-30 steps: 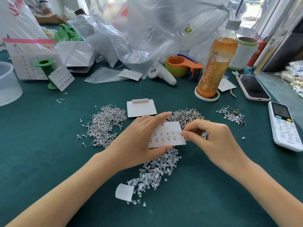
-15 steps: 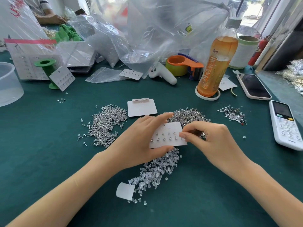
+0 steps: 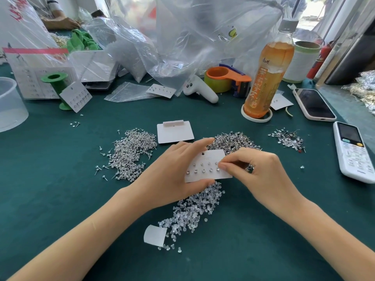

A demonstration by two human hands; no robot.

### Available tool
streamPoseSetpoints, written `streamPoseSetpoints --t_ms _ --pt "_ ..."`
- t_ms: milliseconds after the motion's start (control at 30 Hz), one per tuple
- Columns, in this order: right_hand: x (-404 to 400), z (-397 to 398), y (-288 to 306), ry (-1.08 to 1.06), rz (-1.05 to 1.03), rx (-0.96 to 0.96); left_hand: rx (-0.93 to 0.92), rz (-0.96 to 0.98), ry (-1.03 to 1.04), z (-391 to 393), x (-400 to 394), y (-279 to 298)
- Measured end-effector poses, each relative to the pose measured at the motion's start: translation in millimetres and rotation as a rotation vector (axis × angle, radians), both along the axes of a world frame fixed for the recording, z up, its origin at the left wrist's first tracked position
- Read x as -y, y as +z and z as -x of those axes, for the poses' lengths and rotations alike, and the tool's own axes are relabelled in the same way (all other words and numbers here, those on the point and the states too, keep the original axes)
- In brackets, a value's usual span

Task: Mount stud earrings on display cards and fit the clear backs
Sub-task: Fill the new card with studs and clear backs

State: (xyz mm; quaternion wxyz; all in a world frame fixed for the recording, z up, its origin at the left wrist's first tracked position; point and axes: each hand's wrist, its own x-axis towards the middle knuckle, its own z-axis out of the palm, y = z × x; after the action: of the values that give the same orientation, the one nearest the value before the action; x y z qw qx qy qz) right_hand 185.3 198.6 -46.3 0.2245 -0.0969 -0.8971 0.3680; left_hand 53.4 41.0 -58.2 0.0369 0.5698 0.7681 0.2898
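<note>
My left hand [image 3: 172, 175] grips a white display card [image 3: 205, 173] by its top and bottom edges; two rows of small stud earrings sit in it. My right hand [image 3: 261, 175] pinches its thumb and forefinger at the card's right end, on the last stud of the top row; what is pinched is too small to make out. Under the card lies a heap of clear backs [image 3: 188, 211]. Two piles of loose silver studs lie on the green cloth, one at the left [image 3: 129, 155], one behind the card [image 3: 233, 140].
A blank card [image 3: 175, 132] lies behind my hands. An orange drink bottle [image 3: 267, 74], tape dispenser [image 3: 225, 78], phone [image 3: 313, 104] and white remote [image 3: 353, 151] stand right. Plastic bags [image 3: 182, 37], a green spool [image 3: 56, 84] with a filled card and a clear tub [image 3: 10, 104] sit behind and left.
My right hand's pinched fingertips have moved slightly left onto the card's right end. The left hand and card hold almost still.
</note>
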Motion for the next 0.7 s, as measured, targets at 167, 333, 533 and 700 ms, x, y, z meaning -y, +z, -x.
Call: streamPoseSetpoints --t_ms 167,333,533,700 --pt "-4 1 2 -0.185 0.312 -0.058 0.058 -0.013 0.013 0 1 1" --pt "-10 0 8 -0.136 0.637 0.191 0.060 -0.043 0.010 -1 1 3" --pt "-8 1 8 -0.014 0.803 0.362 0.044 -0.060 -0.002 -3 1 5" --pt "-7 2 5 -0.015 0.835 0.341 0.025 -0.060 -0.014 -3 1 5"
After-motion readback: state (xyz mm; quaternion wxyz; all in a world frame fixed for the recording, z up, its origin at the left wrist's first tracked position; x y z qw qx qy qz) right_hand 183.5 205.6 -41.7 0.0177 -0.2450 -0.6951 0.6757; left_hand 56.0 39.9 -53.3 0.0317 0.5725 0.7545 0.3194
